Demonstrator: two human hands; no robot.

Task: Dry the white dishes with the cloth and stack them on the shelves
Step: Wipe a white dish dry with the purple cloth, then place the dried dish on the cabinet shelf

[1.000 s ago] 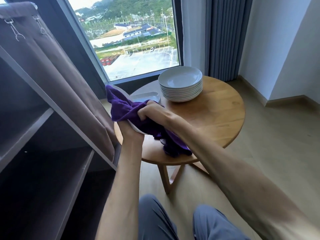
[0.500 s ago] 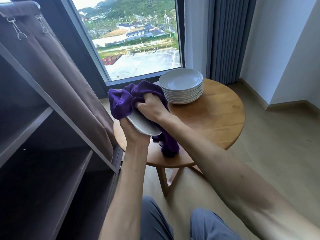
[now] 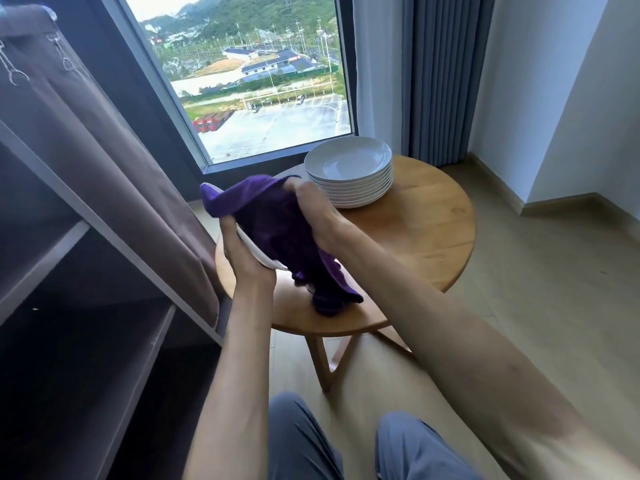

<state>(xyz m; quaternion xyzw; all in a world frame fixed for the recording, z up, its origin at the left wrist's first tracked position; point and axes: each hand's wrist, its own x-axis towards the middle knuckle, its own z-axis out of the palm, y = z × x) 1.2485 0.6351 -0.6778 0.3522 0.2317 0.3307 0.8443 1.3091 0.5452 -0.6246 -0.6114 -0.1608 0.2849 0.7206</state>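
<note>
Grey trouser knees [image 3: 398, 448] at bottom edge, both forearms reaching up over them. No readable writing or brand on anything in view.

Left hand [image 3: 244, 258] grips a white dish [image 3: 261, 259] from below, fingers curled round the lower rim; dish held tilted on edge, in the air over the near-left part of the table. Only a thin strip of rim shows, glossy and plain.

Right hand [image 3: 313, 216] presses a purple cloth [image 3: 277, 233] into the dish face, fingers curled into the fabric. Cloth covers most of the dish; one corner sticks out upper left, a loose tail hangs down onto the tabletop.

Round wooden table [image 3: 426, 237], light finish, angled legs below.

Stack of white dishes [image 3: 349, 171] at the table's far edge, shallow, rims aligned, top one bare. Exact count hard to tell.

Dark shelves [image 3: 114, 306] at left, brown fabric cover [image 3: 86, 140] pulled aside, metal clips at its top.

Behind: window [image 3: 263, 81], grey curtain [image 3: 440, 77].
</note>
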